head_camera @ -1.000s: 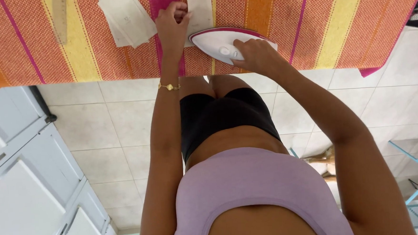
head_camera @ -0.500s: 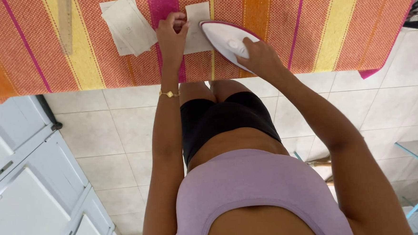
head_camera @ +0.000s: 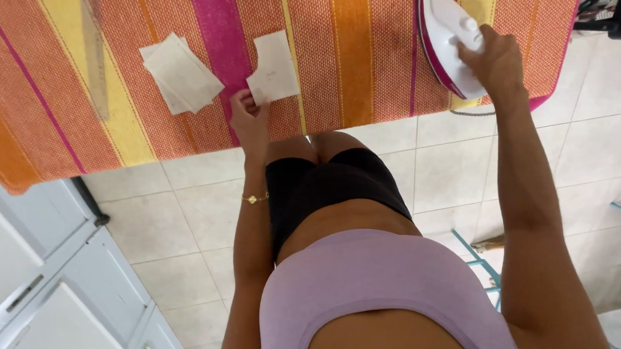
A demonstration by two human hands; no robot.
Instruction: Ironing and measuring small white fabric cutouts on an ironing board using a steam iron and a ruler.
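Right hand [head_camera: 497,62] grips the iron [head_camera: 447,40] near the tabletop's [head_camera: 347,59] right edge; it could topple off. Left hand [head_camera: 249,117] pinches a patch [head_camera: 273,77].

1 iron [head_camera: 447,41]; 1 single fabric pc [head_camera: 274,76]; 1 pc stack [head_camera: 181,73].

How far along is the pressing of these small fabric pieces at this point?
Looks done: two pale pieces lie stacked at the left of the striped board cover. In hand: the left hand pinches the corner of one pale fabric piece, while the right hand holds the white and pink iron well off to the right of it. Left: whether this piece needs more pressing cannot be told.
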